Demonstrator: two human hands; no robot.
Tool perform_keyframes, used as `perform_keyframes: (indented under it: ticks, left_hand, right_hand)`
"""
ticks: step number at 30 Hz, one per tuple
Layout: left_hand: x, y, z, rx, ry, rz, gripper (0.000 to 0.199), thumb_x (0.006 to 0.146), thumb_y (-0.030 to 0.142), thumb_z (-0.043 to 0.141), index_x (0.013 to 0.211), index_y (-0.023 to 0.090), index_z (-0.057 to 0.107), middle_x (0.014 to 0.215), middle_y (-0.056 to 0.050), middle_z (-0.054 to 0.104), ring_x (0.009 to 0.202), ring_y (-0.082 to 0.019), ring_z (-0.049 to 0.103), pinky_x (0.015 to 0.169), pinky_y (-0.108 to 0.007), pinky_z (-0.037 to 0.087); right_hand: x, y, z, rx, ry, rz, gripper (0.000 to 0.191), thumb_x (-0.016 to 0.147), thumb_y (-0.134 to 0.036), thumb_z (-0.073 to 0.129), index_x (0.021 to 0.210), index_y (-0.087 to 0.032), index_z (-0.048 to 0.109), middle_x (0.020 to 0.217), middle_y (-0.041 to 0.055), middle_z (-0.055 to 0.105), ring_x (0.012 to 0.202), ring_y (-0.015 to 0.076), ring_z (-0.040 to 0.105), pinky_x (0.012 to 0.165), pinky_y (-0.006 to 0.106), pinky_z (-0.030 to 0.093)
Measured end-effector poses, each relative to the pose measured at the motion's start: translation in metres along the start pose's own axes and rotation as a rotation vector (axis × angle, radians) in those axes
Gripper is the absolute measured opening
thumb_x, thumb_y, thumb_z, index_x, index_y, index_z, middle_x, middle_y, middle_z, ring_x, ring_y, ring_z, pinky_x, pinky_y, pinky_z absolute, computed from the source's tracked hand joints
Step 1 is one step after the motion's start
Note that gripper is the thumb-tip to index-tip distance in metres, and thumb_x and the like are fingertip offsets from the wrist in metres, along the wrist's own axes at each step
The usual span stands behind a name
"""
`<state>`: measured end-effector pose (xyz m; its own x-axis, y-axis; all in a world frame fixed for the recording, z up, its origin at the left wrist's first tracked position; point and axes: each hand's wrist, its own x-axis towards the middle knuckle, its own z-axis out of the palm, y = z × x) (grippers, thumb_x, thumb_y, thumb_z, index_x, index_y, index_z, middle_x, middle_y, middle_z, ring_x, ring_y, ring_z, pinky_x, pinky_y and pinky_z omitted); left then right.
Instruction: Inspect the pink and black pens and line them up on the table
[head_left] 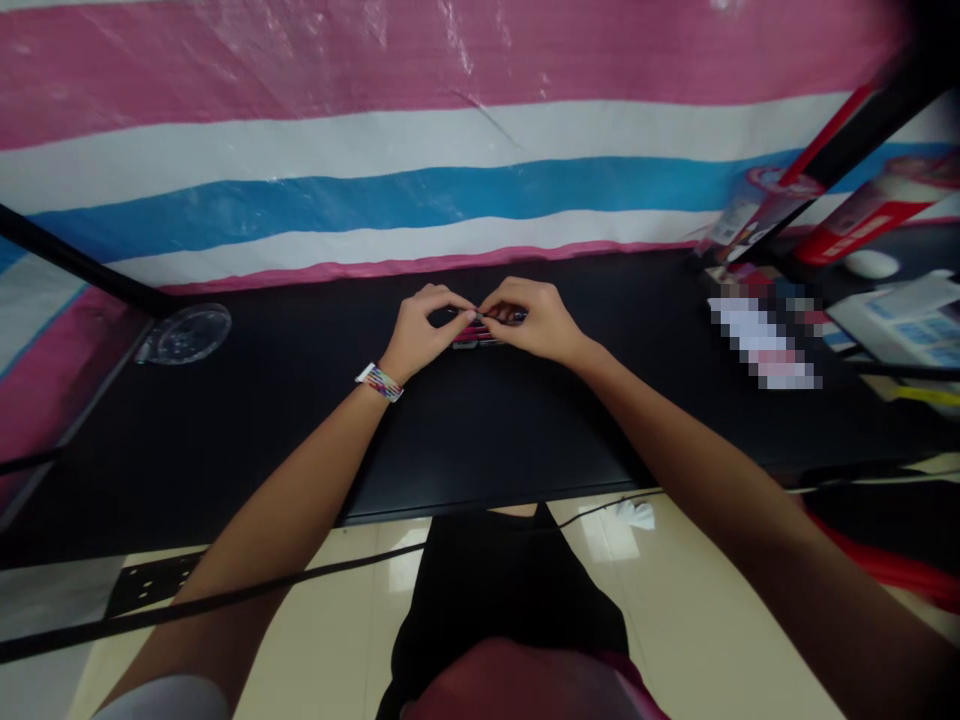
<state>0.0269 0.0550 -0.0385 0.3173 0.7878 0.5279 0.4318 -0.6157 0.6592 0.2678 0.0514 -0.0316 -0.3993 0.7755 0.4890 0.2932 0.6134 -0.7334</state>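
The left hand (pixel 426 332) and right hand (pixel 537 318) pinch a small dark thing (pixel 479 313) with fingertips close together, near the middle of the far edge of the black table (pixel 487 430). A pink thing (pixel 474 335) shows just under it. A round clear lid (pixel 187 334) sits by the far left corner.

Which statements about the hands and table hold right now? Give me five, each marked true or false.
1. The left hand has a band at its wrist. True.
2. The right hand is far from the left. False: their fingertips come together at a small pink item.
3. The table is white. False: it is black.
4. A round clear item lies left of the hands. True.
5. The red-and-white cup is left of the hands. False: right.
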Motion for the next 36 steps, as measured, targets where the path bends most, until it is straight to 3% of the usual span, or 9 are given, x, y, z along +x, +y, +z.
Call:
perform_keyframes:
  ticks: [7, 12, 17, 28, 36]
  left_hand:
    - [0.002, -0.017, 0.001, -0.180, 0.129, -0.108, 0.015, 0.097, 0.042, 0.085, 0.102, 0.028, 0.090, 0.101, -0.006, 0.088, 0.096, -0.025, 0.082, 0.097, -0.044, 0.065]
    - [0.003, -0.024, 0.003, -0.211, 0.202, -0.131, 0.017, 0.096, 0.042, 0.087, 0.105, 0.027, 0.090, 0.105, -0.007, 0.089, 0.099, -0.024, 0.083, 0.097, -0.042, 0.066]
    - [0.004, -0.023, 0.002, -0.167, 0.225, -0.140, 0.015, 0.094, 0.039, 0.089, 0.105, 0.028, 0.090, 0.112, -0.006, 0.089, 0.105, -0.026, 0.083, 0.099, -0.044, 0.066]
    - [0.004, -0.030, 0.001, -0.158, 0.148, -0.099, 0.019, 0.102, 0.035, 0.076, 0.108, 0.024, 0.090, 0.094, -0.005, 0.083, 0.086, -0.020, 0.076, 0.086, -0.035, 0.060]
    - [0.005, -0.034, 0.002, -0.182, 0.136, -0.155, 0.020, 0.101, 0.040, 0.076, 0.099, 0.022, 0.087, 0.084, -0.004, 0.080, 0.078, -0.018, 0.071, 0.076, -0.032, 0.056]
  right_hand:
    - [0.005, 0.018, -0.017, 0.130, 0.153, 0.140, 0.019, 0.096, -0.040, 0.077, 0.087, -0.025, 0.085, 0.088, 0.0055, 0.079, 0.077, 0.0226, 0.069, 0.075, 0.041, 0.055]
    - [0.008, 0.032, -0.022, 0.349, 0.174, 0.285, 0.015, 0.086, -0.037, 0.084, 0.089, -0.023, 0.085, 0.076, 0.0039, 0.074, 0.066, 0.0182, 0.064, 0.067, 0.037, 0.057]
    - [0.009, 0.036, -0.019, 0.512, 0.179, 0.413, 0.020, 0.080, -0.038, 0.090, 0.092, -0.023, 0.085, 0.078, 0.0038, 0.076, 0.064, 0.0161, 0.065, 0.061, 0.033, 0.058]
    - [0.008, 0.039, -0.013, 0.598, 0.209, 0.377, 0.039, 0.072, -0.045, 0.103, 0.098, -0.019, 0.088, 0.085, 0.0071, 0.083, 0.075, 0.0194, 0.077, 0.077, 0.037, 0.068]
    - [0.009, 0.042, -0.010, 0.540, 0.220, 0.408, 0.031, 0.080, -0.039, 0.099, 0.101, -0.019, 0.088, 0.088, 0.0074, 0.084, 0.079, 0.0215, 0.079, 0.088, 0.044, 0.071]
